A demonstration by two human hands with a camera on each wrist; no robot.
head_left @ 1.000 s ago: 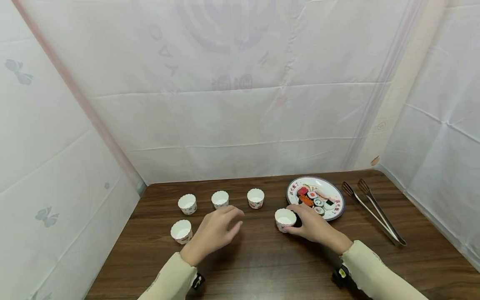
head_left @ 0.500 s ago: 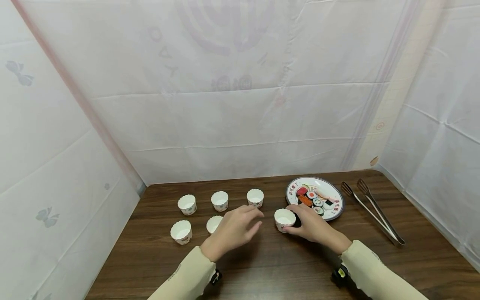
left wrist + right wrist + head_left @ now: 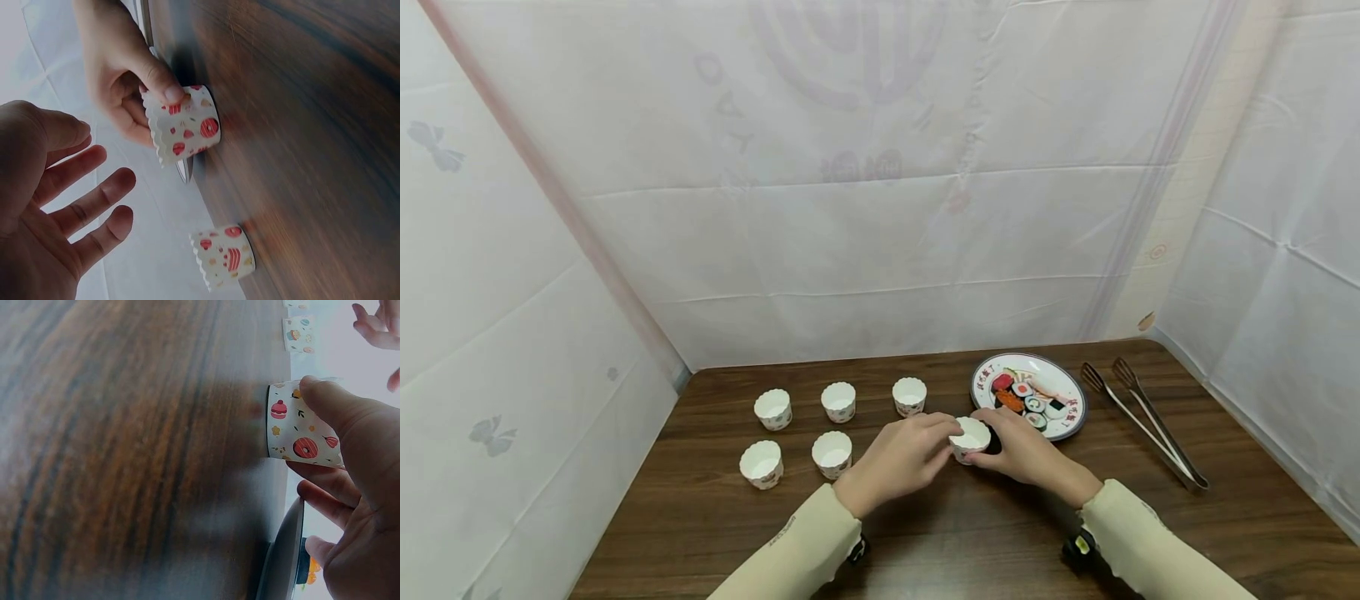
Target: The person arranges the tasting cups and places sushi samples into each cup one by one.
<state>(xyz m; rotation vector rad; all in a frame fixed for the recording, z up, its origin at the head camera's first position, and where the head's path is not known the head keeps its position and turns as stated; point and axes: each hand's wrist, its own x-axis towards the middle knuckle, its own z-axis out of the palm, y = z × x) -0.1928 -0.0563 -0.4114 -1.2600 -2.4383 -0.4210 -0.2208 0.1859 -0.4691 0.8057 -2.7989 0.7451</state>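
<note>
My right hand [image 3: 1026,450] pinches a white paper baking cup [image 3: 300,428] with a scalloped rim and printed red sweets. Its thumb lies on the near side of the cup, which stands upright on the brown table [image 3: 925,550]. My left hand [image 3: 901,458] hangs just left of that cup, its fingers spread and holding nothing; in the left wrist view a gap shows between its fingertips and the cup. Five-plus like cups are not all held: several matching ones, such as the baking cup [image 3: 832,455] nearest my left wrist, stand in two rows to the left.
A round plate [image 3: 1075,421] with sushi pieces stands behind my right hand. Metal tongs [image 3: 1157,433] lie to its right. White patterned sheets [image 3: 880,250] enclose the table at the back and both sides.
My left hand has moved right, away from the front-row cups and up beside the cup in my right hand, uncovering a baking cup behind it. The right hand has stayed in place.
</note>
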